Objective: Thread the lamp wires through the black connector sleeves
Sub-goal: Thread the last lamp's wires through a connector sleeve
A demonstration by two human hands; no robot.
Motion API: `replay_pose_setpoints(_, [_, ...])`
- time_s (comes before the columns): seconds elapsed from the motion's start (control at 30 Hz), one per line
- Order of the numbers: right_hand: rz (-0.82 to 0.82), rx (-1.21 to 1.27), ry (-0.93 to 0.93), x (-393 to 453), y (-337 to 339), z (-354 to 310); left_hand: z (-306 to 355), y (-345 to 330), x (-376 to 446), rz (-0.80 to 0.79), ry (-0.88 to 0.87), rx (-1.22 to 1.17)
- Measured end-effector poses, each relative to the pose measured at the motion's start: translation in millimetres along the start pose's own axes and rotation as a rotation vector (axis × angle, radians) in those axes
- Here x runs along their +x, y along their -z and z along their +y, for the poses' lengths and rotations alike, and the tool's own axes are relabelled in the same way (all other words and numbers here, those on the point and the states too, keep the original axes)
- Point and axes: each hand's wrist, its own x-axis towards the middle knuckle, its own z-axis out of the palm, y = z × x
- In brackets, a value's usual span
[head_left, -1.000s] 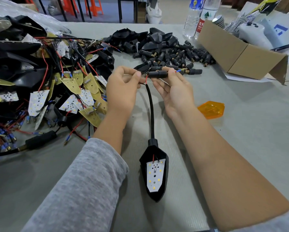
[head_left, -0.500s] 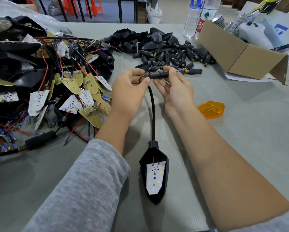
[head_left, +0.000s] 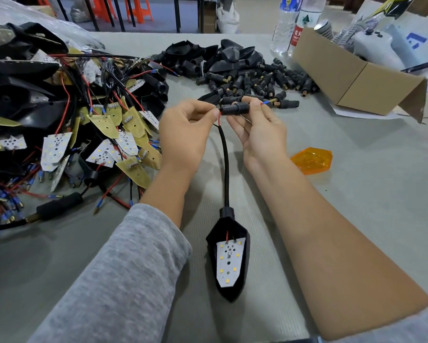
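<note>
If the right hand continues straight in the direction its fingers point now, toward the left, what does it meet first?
Most likely the left hand: the right hand holds the black connector sleeve with its fingers aimed left, and the left fingertips sit at the sleeve's other end. Depth is unclear.

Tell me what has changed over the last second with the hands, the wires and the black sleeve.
The left hand drew back left from the black connector sleeve, baring a loop of thin red wire at its left mouth. A blue-tipped wire end pokes out of the sleeve's right end. The right hand kept pinching the sleeve. The black lamp housing with its white LED board and the orange lens stayed put.
</note>
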Motion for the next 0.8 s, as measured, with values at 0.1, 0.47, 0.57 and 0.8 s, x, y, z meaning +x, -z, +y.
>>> replay_pose_setpoints(0.1, [0.004,-0.021,0.014,0.6,-0.1,1.3,-0.1,0.5,-1.3,-0.035,-0.021,0.017])
replay_pose_setpoints(0.47, [-0.123,0.108,-0.072,2.9,-0.4,-1.2,-3.1,2.9,1.9,-0.020,0.083,-0.024])
replay_pose_setpoints(0.57, [-0.111,0.119,-0.056,3.8,0.0,-1.4,-4.9,3.5,4.1,0.027,0.160,-0.078])
replay_pose_setpoints(0.8, [-0.178,0.079,-0.047,2.7,-0.1,0.2,-4.9,2.8,4.6,-0.014,0.162,-0.095])
